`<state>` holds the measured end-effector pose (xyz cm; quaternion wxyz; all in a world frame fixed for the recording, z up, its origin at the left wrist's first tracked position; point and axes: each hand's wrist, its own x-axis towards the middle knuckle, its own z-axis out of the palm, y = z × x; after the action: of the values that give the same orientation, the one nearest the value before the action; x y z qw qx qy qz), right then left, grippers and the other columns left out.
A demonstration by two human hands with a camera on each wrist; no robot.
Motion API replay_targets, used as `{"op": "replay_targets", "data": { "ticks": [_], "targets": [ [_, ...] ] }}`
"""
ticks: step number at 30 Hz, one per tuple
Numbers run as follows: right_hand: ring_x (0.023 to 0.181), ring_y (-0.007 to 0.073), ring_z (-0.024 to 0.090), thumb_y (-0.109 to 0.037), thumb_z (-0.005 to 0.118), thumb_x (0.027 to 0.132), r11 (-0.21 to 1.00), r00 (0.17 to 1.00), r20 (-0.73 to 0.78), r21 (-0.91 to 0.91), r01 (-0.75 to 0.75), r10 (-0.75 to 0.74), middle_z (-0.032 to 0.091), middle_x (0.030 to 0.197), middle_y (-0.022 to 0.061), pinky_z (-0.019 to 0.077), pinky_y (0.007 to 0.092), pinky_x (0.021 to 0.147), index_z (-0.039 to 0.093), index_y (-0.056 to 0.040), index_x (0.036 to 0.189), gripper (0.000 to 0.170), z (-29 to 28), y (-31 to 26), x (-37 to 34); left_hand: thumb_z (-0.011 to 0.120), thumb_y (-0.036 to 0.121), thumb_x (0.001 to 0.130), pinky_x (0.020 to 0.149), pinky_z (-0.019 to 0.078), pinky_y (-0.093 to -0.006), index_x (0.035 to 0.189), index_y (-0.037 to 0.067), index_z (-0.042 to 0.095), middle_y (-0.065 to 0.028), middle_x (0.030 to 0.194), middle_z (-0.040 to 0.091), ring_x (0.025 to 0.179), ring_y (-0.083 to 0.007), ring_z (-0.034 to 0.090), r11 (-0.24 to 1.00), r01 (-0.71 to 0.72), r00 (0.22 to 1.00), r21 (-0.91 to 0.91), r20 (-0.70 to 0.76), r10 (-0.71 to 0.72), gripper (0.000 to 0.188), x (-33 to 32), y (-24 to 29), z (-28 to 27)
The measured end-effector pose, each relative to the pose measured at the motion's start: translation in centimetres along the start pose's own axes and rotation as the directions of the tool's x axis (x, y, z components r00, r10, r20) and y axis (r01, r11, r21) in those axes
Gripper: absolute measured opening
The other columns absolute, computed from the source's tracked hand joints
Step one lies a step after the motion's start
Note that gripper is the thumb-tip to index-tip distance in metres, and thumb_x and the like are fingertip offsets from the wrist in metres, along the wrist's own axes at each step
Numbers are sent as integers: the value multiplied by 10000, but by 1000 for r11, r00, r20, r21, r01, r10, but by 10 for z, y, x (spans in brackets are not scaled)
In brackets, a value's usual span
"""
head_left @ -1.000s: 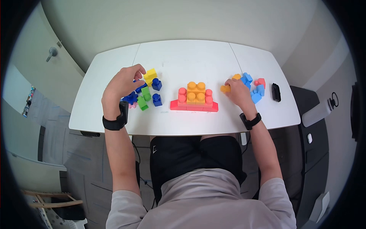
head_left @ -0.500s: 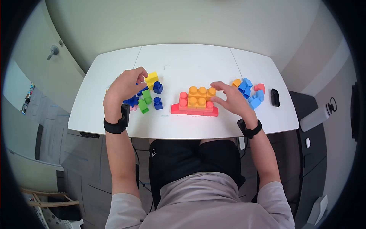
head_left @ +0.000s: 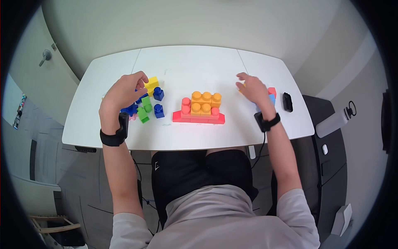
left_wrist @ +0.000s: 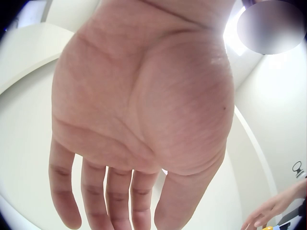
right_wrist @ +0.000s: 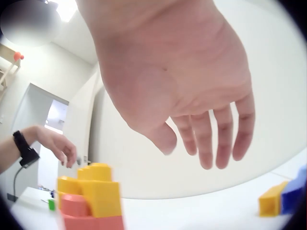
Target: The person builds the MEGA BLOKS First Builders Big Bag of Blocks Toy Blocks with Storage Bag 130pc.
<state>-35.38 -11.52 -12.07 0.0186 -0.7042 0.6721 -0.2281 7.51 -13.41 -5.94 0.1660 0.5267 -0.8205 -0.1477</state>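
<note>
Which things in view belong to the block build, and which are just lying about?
Probably the job: block stack, loose blocks on the left, loose blocks on the right.

Probably just lying about: bottle, small black object, small white object near the bottle.

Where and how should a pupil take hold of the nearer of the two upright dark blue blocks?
Probably by the near and far walls of the dark blue block, below its stud, coming down from above on the right: it stands stud up, with bare table on that side, while green blocks lie close on its left.
</note>
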Motion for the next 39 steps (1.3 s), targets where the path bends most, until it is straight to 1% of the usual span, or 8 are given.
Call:
{"op": "replay_targets", "data": {
  "ticks": [5,15,20,24,26,30,34,39],
  "targets": [
    [1103,316,694,-366,804,828,887,958,178,-445,-126,225,764,1076,111,599,441,890,712,-105,1211,473,15,39,24,724,96,924,796,578,-370,1164,23,682,-131,976,747,895,-275,728,999,54,998,7,21,-54,254,-4,12,-8],
    [1103,288,693,-282,885,742,920,965,219,-389,-47,142,757,1107,98,590,432,892,705,-101,1210,533,30,52,39,726,98,925,795,560,-340,1125,18,677,-103,913,730,875,-242,708,1000,-17,999,-1,-39,17,221,-5,6,-7],
    [1077,275,678,-142,890,782,925,977,-101,318,210,-187,714,1203,94,574,385,891,649,-72,1275,553,-22,-39,6,718,180,965,791,569,-350,1104,17,670,-105,933,747,912,-230,731,958,-241,969,-152,-89,230,220,-3,32,-6],
    [1038,288,668,-65,906,720,871,897,-209,234,433,-390,706,1189,92,573,363,882,636,-72,1267,611,-42,-111,-39,716,244,985,781,580,-356,1184,29,639,-122,966,750,921,-235,737,907,-348,937,-237,-122,328,303,-2,71,10],
    [1027,298,666,-35,910,668,756,760,-315,167,633,-568,700,1184,98,571,374,868,641,-73,1243,637,-44,-130,-53,726,319,982,791,593,-361,1279,34,581,-148,1003,748,924,-261,739,855,-352,934,-381,-84,347,436,-6,92,21],
    [1049,310,659,-13,894,652,694,658,-365,43,719,-659,685,1211,101,568,390,874,643,-65,1245,646,-36,-138,-63,751,365,950,832,604,-367,1295,11,544,-178,1061,748,945,-296,736,828,-320,915,-459,76,396,536,-8,108,32],
    [1054,312,650,-21,894,657,682,659,-411,112,722,-630,671,1235,103,567,397,872,648,-66,1246,640,-31,-135,-66,764,305,935,833,592,-375,1266,38,558,-140,1068,740,975,-283,719,806,-388,890,-447,45,454,473,-2,100,38],
    [1131,298,638,-98,849,781,846,830,-224,39,531,-511,673,1239,108,563,388,890,660,-58,1225,484,-19,-96,-58,791,82,871,849,549,-380,1177,85,603,-67,1068,705,999,-248,678,911,-383,924,-153,-88,373,359,22,58,59]
  ]
}}
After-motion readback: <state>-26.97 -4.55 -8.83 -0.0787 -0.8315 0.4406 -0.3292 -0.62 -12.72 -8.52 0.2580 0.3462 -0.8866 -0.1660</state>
